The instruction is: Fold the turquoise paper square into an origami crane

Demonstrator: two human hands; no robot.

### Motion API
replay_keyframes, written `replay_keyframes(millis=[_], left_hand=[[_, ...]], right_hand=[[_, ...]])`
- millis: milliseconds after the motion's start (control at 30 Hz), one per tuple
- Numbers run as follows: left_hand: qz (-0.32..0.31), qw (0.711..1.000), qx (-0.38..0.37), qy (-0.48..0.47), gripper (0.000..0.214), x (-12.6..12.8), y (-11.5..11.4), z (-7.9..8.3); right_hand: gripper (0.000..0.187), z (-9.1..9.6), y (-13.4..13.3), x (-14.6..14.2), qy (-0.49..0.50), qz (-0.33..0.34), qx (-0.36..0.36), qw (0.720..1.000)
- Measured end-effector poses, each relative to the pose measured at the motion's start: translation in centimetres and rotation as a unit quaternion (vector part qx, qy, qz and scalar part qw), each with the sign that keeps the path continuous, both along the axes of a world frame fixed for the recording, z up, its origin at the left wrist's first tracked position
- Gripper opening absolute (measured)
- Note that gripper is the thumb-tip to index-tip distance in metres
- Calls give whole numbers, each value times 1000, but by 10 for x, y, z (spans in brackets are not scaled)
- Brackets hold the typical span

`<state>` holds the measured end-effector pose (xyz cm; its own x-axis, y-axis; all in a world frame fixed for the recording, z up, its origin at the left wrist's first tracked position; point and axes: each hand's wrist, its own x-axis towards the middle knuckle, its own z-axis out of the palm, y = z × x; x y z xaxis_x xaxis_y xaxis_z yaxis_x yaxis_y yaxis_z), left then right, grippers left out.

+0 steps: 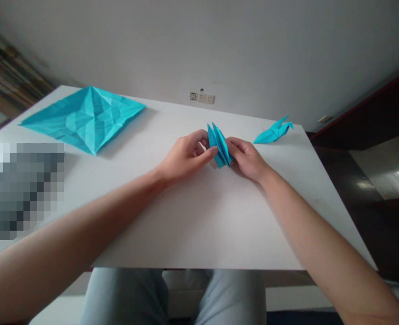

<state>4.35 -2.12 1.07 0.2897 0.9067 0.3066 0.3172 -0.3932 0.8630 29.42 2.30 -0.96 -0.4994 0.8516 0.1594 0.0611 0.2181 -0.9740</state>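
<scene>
Between my two hands, above the middle of the table, is a folded piece of blue origami paper (pixel 219 146) with several layers fanned apart and two points sticking up. My left hand (pixel 192 151) grips its left side, thumb along the front layer. On the right edge, my right hand (pixel 245 155) pinches the paper between thumb and fingers; some fingertips are hidden behind it. Right of my right hand stands a finished blue paper crane (pixel 274 131). Far to the left lies a creased blue paper sheet (pixel 87 119), opened out flat with fold lines across it.
The white table (pixel 199 225) ends at a wall with power sockets (pixel 201 97). A pixelated grey object (pixel 19 189) lies at the table's left. A patterned curtain (pixel 12 63) hangs at the far left, and dark furniture (pixel 365 108) stands on the right.
</scene>
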Motion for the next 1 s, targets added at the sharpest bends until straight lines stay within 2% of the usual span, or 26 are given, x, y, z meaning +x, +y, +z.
replay_keyframes(millis=[167,367,667,1000], left_hand=[[1,1000,-5,25,26,-1,0,0],[-1,1000,12,10,25,-1,1,-1],[-4,1000,16,13,21,0,0,1],[-12,999,22,29,21,2,-3,3]], right_hand=[[72,1,0,-1,6,5,0,1000],[67,2,-1,-2,14,12,-8,1000],[73,9,-2,-2,-11,14,11,1000],[75,9,-2,-3,-24,17,9,1000]])
